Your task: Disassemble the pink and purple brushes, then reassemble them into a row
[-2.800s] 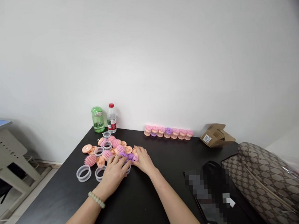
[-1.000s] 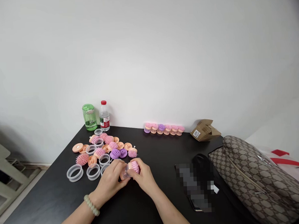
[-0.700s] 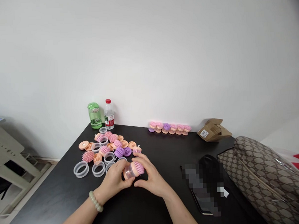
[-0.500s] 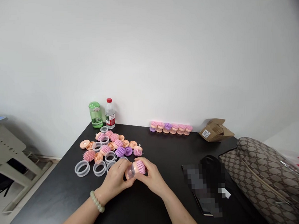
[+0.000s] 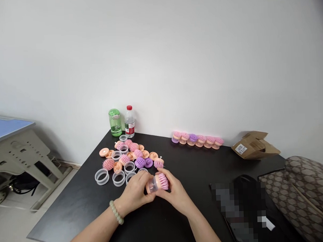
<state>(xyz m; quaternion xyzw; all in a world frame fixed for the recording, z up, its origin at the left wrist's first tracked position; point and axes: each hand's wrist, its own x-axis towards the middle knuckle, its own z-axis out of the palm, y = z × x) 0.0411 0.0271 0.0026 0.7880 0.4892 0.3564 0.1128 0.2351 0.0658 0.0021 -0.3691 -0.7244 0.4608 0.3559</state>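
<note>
Both my hands meet over the black table, holding a pink-bristled scalp brush (image 5: 158,183) on its side. My left hand (image 5: 134,192) grips its clear plastic ring end, and my right hand (image 5: 177,195) cups the bristled end. Just beyond my left hand lies a loose heap of brush parts (image 5: 132,158): pink and purple bristle heads, peach discs and clear rings (image 5: 118,178). A beaded bracelet (image 5: 116,212) circles my left wrist.
A row of assembled brushes (image 5: 197,139) stands along the wall. Behind the heap are a green bottle (image 5: 115,122) and a water bottle (image 5: 129,121). To the right are a cardboard box (image 5: 254,146), a pixelated black item (image 5: 240,206) and a patterned bag (image 5: 304,190).
My hands have moved from resting on the heap to holding the brush and ring between them. The brush has turned in my fingers. The whole scene has shifted right in view.
</note>
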